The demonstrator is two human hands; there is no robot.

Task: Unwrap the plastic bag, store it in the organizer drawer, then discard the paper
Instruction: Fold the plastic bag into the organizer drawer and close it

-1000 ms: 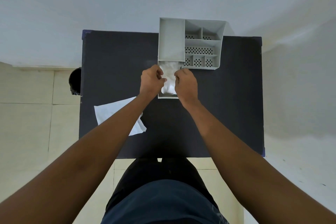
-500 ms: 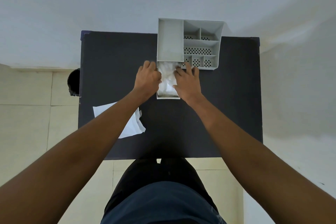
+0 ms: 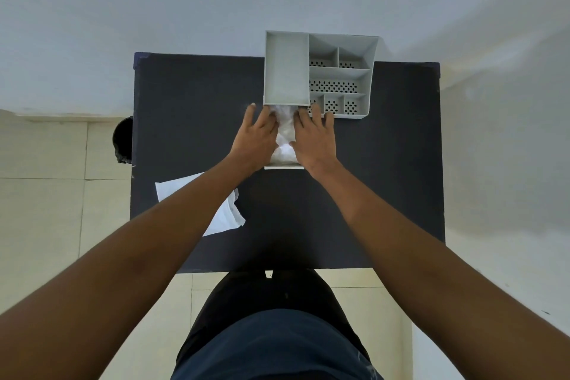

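Note:
A grey organizer (image 3: 287, 71) stands at the far edge of the black table (image 3: 191, 120). Its drawer (image 3: 283, 167) is pulled out toward me. A crumpled clear plastic bag (image 3: 285, 136) lies inside the drawer. My left hand (image 3: 256, 139) rests flat on the bag's left side, fingers spread. My right hand (image 3: 314, 139) lies flat on its right side, fingers apart and reaching the organizer's front. Both palms cover much of the bag and the drawer's side walls. A white sheet of paper (image 3: 225, 216) lies on the table under my left forearm, partly hidden.
The organizer's right half has several perforated compartments (image 3: 336, 86). A dark round object (image 3: 123, 140) sits on the tiled floor beside the table's left edge. A white wall runs behind the table.
Both hands went from pinching the bag with curled fingers to lying flat with fingers spread over it. The bag now sits lower in the drawer.

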